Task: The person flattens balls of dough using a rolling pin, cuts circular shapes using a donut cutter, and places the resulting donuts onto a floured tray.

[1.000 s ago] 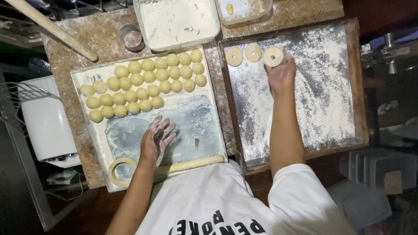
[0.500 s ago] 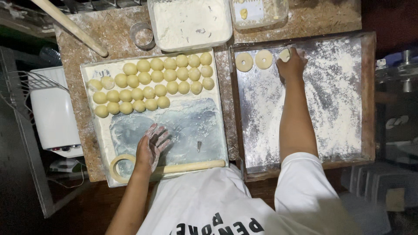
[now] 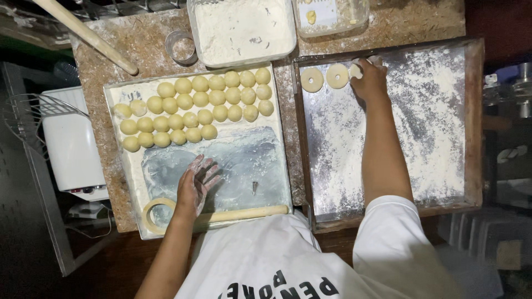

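My right hand (image 3: 370,82) reaches to the far edge of the floured metal tray (image 3: 443,138) and presses on a dough ring (image 3: 356,70), mostly hidden under my fingers. Two other dough rings (image 3: 312,80) (image 3: 337,76) lie in a row just left of it. My left hand (image 3: 195,185), dusted with flour, rests flat with fingers spread on the left tray's bare floured patch (image 3: 244,160). Rows of several yellow dough balls (image 3: 194,108) fill that tray's far half. A rolling pin (image 3: 244,214) lies along its near edge, beside a ring cutter (image 3: 154,213).
A tub of flour (image 3: 244,27) and a second clear container (image 3: 332,14) stand at the back of the speckled counter. A metal ring cutter (image 3: 182,47) and a long wooden stick (image 3: 88,36) lie at the back left. A white appliance (image 3: 72,144) sits left of the counter.
My right hand has set the third dough ring down beside the other two and now covers it. My left hand has stayed in place on the left tray.
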